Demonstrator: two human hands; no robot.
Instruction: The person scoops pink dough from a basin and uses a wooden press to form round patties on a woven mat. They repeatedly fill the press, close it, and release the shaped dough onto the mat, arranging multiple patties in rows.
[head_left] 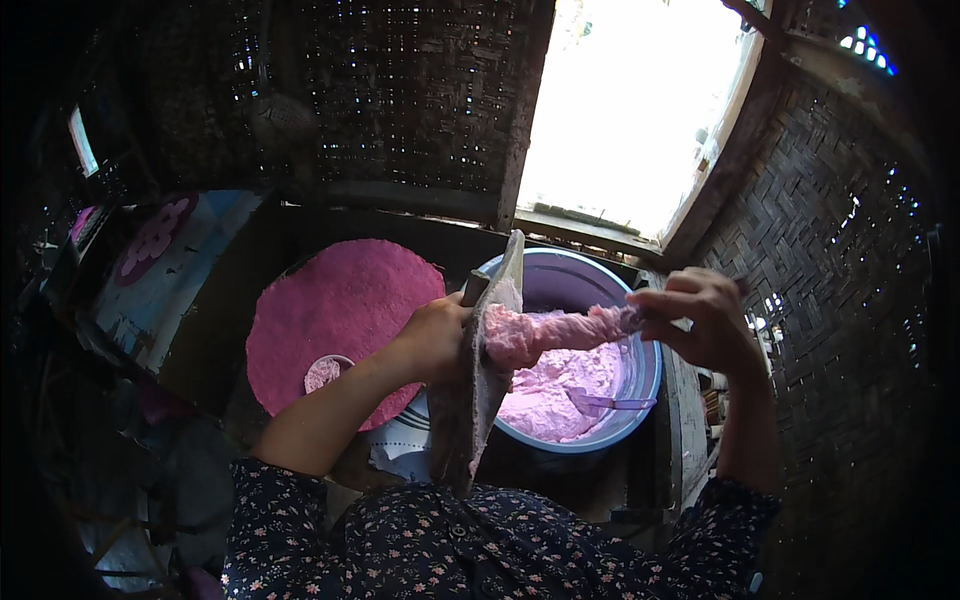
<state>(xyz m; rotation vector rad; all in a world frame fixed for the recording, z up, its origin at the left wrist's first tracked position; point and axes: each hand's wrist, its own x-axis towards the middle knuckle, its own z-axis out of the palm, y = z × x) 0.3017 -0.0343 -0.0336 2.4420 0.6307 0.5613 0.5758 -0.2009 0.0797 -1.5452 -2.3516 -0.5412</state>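
Observation:
My left hand [438, 335] is closed round the short handle of a flat, worn board [480, 400], which stands on edge, tilted nearly upright. A thick lump of pink paste [570, 332] clings to the board's right face and stretches sideways toward my right hand [692, 312]. My right fingers are pinched at the thin, darker end of that paste; whether a tool lies inside it is hidden. Below is a blue basin [640, 420] holding more pink paste [550, 405]. A purple spatula-like utensil [615, 402] rests in it, its handle toward the right rim.
Left of the basin lies a large round pink sheet [330, 300], with a small bowl [325, 373] of pink paste on it. A patterned plate-like thing [402, 440] shows beneath my left forearm. A box-like surface [180, 260] stands farther left. Woven walls [830, 220] and a bright opening [630, 110] surround the place.

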